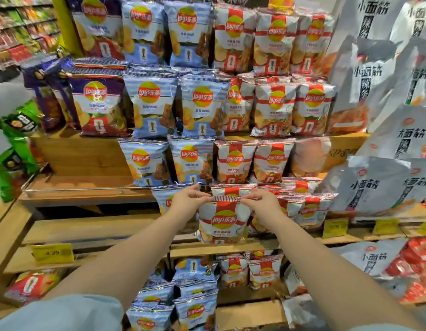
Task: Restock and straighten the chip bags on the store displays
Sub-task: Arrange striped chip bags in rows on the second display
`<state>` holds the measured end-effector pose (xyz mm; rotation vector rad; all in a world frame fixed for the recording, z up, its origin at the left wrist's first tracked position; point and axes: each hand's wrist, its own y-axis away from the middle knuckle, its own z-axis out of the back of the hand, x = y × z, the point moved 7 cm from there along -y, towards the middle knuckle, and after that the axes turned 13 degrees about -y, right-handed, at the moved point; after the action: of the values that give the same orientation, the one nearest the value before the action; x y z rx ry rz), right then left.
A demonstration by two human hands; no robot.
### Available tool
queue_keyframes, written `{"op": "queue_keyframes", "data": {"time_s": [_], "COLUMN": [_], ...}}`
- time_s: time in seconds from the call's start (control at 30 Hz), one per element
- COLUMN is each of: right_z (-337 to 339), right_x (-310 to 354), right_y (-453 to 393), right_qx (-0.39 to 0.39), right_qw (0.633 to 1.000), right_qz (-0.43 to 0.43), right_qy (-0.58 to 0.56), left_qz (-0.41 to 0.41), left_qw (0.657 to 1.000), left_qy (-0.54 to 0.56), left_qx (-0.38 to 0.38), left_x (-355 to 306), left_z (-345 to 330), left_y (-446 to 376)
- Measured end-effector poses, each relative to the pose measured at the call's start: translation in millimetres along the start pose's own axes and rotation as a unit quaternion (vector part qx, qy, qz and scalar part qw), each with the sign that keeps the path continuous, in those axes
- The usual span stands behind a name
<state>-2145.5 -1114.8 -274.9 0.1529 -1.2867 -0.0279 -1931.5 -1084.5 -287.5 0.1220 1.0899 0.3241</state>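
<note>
A red-and-white chip bag (223, 220) hangs upright in front of the third shelf of a wooden display. My left hand (187, 201) pinches its top seam at the left corner. At the right corner of the same seam my right hand (262, 202) pinches it too. Behind the bag stand more red-and-white bags (310, 211) to the right and a blue bag (163, 199) to the left, partly hidden by my left hand. Rows of blue bags (148, 103) and red-and-white bags (273, 108) fill the shelves above.
Purple bags (97, 103) stand at the upper left, green bags (16, 130) lean at the far left. Large white snack bags (376, 182) crowd the right side. The wooden shelf (83, 182) left of the blue bags is bare behind a wire rail. Yellow price tags (53, 253) line the shelf edges.
</note>
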Motion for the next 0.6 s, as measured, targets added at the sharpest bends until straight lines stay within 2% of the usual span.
{"op": "queue_keyframes", "data": {"time_s": [0.1, 0.27, 0.6], "right_z": [0, 3, 13], "right_x": [2, 0, -33], "right_y": [-18, -45, -85], "right_qx": [-0.027, -0.035, -0.013], "right_qw": [0.999, 0.998, 0.998], "right_qz": [-0.02, -0.011, -0.032], "right_qy": [-0.006, 0.047, 0.047], "left_qz": [-0.013, -0.032, -0.042], "left_qw": [1.0, 0.999, 0.996], "left_qy": [0.013, -0.002, -0.072], "left_qx": [0.004, 0.008, 0.01], "left_x": [-4, -6, 6], "left_z": [-1, -6, -40], "left_y": [-23, -49, -82]}}
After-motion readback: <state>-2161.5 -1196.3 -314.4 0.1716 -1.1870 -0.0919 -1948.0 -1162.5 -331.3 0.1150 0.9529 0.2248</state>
